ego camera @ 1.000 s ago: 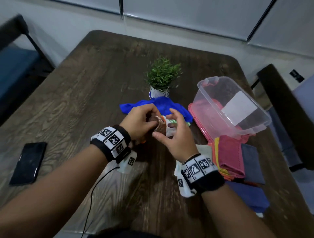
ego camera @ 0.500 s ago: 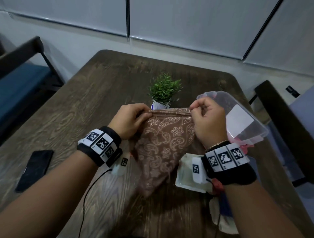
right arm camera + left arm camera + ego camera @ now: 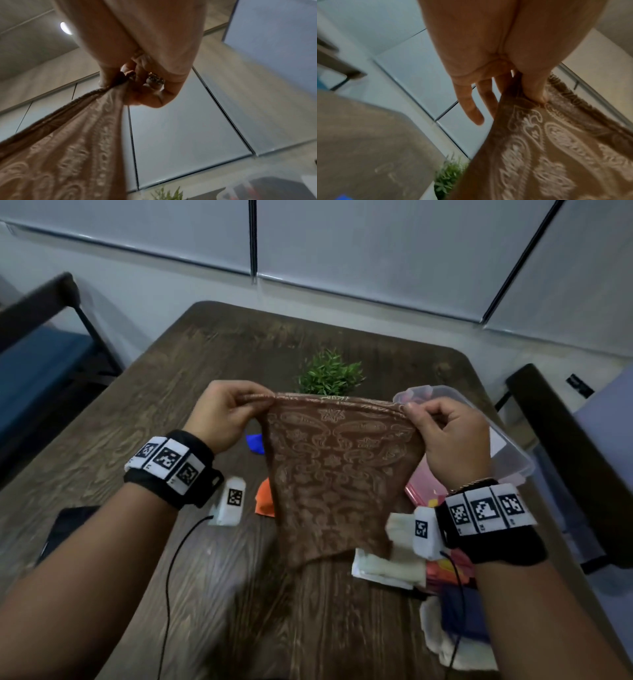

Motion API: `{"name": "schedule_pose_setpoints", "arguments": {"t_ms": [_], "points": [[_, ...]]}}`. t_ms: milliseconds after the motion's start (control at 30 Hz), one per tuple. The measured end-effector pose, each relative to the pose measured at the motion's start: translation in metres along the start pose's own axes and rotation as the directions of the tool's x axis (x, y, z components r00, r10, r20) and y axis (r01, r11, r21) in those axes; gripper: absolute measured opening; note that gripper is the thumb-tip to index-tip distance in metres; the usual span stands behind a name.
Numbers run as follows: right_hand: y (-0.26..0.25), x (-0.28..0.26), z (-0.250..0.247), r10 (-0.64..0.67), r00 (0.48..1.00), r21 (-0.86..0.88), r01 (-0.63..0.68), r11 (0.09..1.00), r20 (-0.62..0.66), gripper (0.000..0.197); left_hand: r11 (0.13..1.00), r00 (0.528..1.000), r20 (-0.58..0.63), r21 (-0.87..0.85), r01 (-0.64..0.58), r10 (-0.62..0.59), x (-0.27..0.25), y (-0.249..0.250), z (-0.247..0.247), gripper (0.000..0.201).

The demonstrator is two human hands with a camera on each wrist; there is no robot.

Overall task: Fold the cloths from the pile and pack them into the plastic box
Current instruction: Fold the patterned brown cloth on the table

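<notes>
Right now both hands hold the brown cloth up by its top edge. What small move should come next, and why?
Probably lower the brown patterned cloth flat onto the bare table in front. The left hand and right hand each pinch a top corner, and it hangs spread and unfolded above the wood, so laying it down would allow a fold.

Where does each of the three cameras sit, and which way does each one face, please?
Head: worn on the head, looking down at the table; both forearms, left hand and right hand show.
Left wrist: under the left hand, looking along the fingers toward the wall.
Right wrist: under the right hand, tilted up at wall and ceiling.
Shared: the brown cloth and the plant appear in all three.
</notes>
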State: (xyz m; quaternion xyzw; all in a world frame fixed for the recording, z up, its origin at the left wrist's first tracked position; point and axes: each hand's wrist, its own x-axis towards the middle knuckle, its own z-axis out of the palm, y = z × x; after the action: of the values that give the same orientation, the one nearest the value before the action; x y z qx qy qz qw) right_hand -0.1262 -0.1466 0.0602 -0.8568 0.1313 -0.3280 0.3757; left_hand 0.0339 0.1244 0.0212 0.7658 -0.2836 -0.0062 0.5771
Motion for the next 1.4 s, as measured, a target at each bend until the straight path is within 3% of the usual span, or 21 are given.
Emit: {"name": "schedule_pose_setpoints", "arguments": {"t_ms": [100,167,267,333,467,533,633,733,800,933,1067,1200,1267,1333,1400], "points": [[-0.004,-0.003,0.003,0.003,0.998,0.035,0.000,0.999,-0.064,0.039,0.969,0.990,-0.127,-0.245,0.024,-0.057,-0.003,0.008,0.002,0.017],[-0.011,-0.009,0.005,0.025,0.993,0.084,-0.016,0.996,-0.112,0.040,0.957,0.985,-0.163,-0.291,0.003,-0.053,-0.006,0.016,0.003,0.014],[-0.022,-0.028,0.010,0.066,0.995,0.232,-0.046,0.972,-0.080,0.022,0.969,0.975,-0.219,-0.235,-0.075,0.022,-0.015,0.023,0.002,0.011],[-0.024,-0.044,0.012,0.103,0.992,0.394,-0.123,0.911,0.072,0.010,0.986,0.969,-0.245,-0.147,-0.077,0.039,-0.025,0.022,0.001,0.014],[-0.018,-0.072,-0.001,0.051,0.961,0.442,-0.172,0.881,0.273,0.028,0.998,0.974,-0.223,-0.049,-0.037,0.025,-0.049,0.024,-0.008,0.011],[-0.024,-0.074,-0.014,0.009,0.960,0.450,-0.140,0.882,0.281,0.024,0.999,0.971,-0.238,-0.016,-0.029,0.024,-0.056,0.035,-0.017,0.011],[-0.039,-0.063,-0.027,-0.018,0.981,0.449,-0.071,0.891,0.192,0.012,0.997,0.964,-0.260,-0.042,-0.061,0.048,-0.055,0.052,-0.026,0.010],[-0.039,-0.039,-0.022,0.006,0.997,0.356,-0.036,0.934,0.083,0.005,0.995,0.956,-0.286,-0.044,-0.084,0.068,-0.039,0.045,-0.023,0.016],[-0.022,-0.021,-0.006,0.038,0.997,0.214,-0.051,0.975,0.064,0.011,0.999,0.957,-0.287,-0.004,-0.052,0.049,-0.024,0.023,-0.013,0.014],[0.044,0.005,0.046,0.071,0.985,-0.135,-0.050,0.990,0.154,0.028,0.980,0.962,-0.258,0.150,0.127,-0.085,-0.001,-0.050,0.017,0.008],[0.103,-0.008,0.084,0.116,0.944,-0.405,0.019,0.914,0.308,0.037,0.944,0.939,-0.185,0.105,0.314,-0.291,-0.012,-0.104,0.036,0.012],[0.128,-0.057,0.083,0.129,0.904,-0.330,0.014,0.944,0.407,0.011,0.951,0.951,-0.017,-0.005,0.309,-0.309,-0.053,-0.126,0.035,0.014],[0.134,-0.084,0.076,0.154,0.865,-0.286,-0.013,0.958,0.478,0.007,0.937,0.928,0.138,-0.012,0.350,-0.345,-0.075,-0.137,0.028,0.016],[0.140,-0.112,0.070,0.162,0.799,-0.254,-0.013,0.967,0.578,0.005,0.906,0.843,0.348,0.051,0.420,-0.410,-0.098,-0.147,0.022,0.016],[0.143,-0.139,0.066,0.170,0.712,-0.243,0.001,0.970,0.681,0.005,0.884,0.701,0.543,0.224,0.410,-0.462,-0.120,-0.156,0.022,0.016]]}}
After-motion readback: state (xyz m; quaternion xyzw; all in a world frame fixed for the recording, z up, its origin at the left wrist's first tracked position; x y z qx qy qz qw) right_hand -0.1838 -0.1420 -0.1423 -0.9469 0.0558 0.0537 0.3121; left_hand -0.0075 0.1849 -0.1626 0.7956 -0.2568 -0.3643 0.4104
